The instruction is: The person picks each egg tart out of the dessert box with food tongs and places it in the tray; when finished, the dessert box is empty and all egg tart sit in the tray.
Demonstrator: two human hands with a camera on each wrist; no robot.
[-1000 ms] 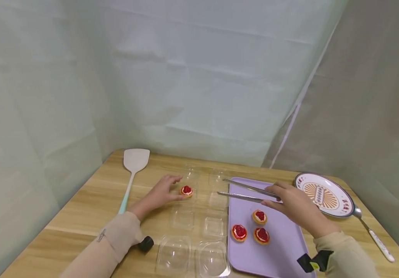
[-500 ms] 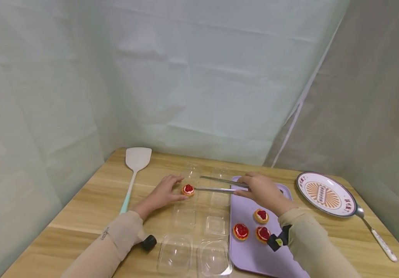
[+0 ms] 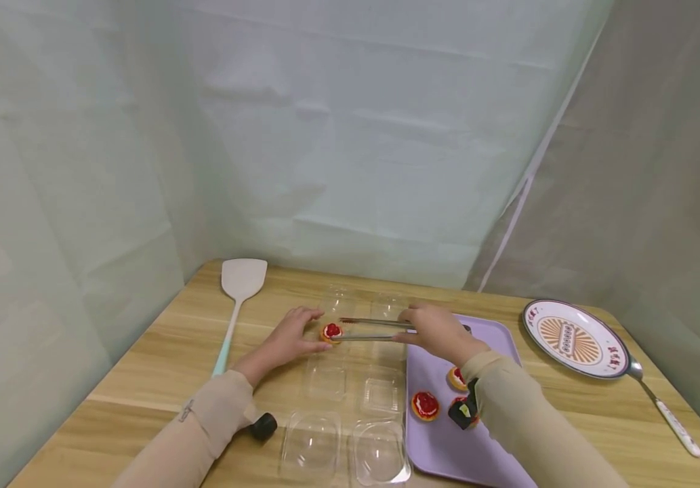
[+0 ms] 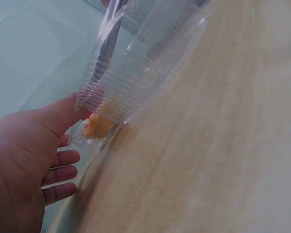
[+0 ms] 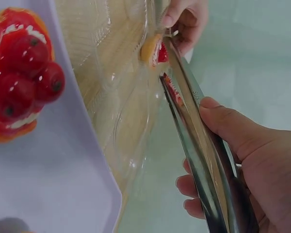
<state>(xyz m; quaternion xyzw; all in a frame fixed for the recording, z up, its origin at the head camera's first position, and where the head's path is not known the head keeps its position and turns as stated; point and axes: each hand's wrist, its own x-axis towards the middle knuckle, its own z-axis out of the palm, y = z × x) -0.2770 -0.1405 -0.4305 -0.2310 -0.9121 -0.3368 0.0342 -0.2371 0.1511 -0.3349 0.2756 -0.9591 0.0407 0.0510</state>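
Note:
A small red-topped tart sits in a clear plastic container on the table. My left hand pinches the container's edge right beside that tart, thumb on the near side; the other fingers hang loosely curled below. My right hand holds metal tongs that reach leftward from over the tray. Their arms stand apart at the tart, one tip overlapping its near side. A red smear shows on a toothed tip of the tongs in the right wrist view. Another tart looms close there.
A purple tray carries several tarts, partly covered by the right sleeve. Further clear containers stand in rows left of it. A white spatula lies at the left. At the right are a patterned plate and a spoon.
My right hand has brought the tongs leftward from over the tray to the tart, and their arms have drawn closer together. My left hand has stayed at the container.

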